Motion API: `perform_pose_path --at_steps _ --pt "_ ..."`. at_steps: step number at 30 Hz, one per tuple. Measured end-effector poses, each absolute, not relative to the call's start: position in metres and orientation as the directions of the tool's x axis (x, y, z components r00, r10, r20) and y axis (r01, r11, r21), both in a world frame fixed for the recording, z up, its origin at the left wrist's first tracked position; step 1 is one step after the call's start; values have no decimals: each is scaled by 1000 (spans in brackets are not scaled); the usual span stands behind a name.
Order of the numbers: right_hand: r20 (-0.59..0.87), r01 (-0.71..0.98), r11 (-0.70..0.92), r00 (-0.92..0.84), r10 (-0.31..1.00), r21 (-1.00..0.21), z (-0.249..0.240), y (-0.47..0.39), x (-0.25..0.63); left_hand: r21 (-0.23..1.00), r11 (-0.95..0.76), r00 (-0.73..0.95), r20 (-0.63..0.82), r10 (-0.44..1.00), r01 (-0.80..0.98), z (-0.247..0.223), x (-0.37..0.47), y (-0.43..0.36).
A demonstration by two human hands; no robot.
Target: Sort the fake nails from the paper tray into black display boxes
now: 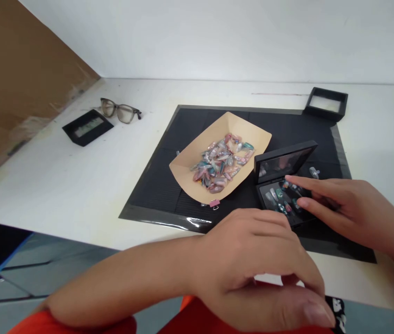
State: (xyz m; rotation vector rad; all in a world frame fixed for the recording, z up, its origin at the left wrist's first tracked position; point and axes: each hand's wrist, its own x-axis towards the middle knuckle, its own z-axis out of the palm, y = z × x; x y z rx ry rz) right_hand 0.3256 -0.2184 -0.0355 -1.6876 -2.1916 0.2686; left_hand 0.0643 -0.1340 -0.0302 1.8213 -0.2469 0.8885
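A small black hinged case point(285, 149) stands with its windowed lid raised, and rows of decorated false nails point(280, 195) lie inside. My right hand point(353, 208) reaches into it from the right. Its index fingertip and thumb are apart, touching or just over the nails at the right side. My left hand point(252, 260) is in the foreground, nearer than the case. Its fingers curl under and its thumb lies close to the index finger; anything between the tips is hidden. A tan paper tray point(186, 171) holding a heap of loose false nails point(221, 162) sits left of the case.
A black mat point(155, 185) lies under the tray and case. A pink binder clip point(214, 203) is by the tray; a clear piece point(314, 172) lies right of the lid. An open black frame box point(326, 103), eyeglasses point(120, 111) and another black case point(87, 127) are farther back.
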Motion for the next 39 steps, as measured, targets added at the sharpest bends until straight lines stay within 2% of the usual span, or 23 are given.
perform_pose_path --at_steps 5,14,21,39 --pt "172 905 322 -283 944 -277 -38 -218 323 724 -438 729 656 197 -533 -31 63 -134" --pt "134 876 238 -199 971 -420 -40 -220 324 732 -437 752 637 169 -522 -29 63 -131" --pt "297 929 225 -135 945 -295 -40 -218 322 707 -458 773 631 63 -539 -32 60 -131" --pt "187 861 228 -158 969 -455 -42 -205 318 648 -515 743 668 31 -561 -44 60 -138"
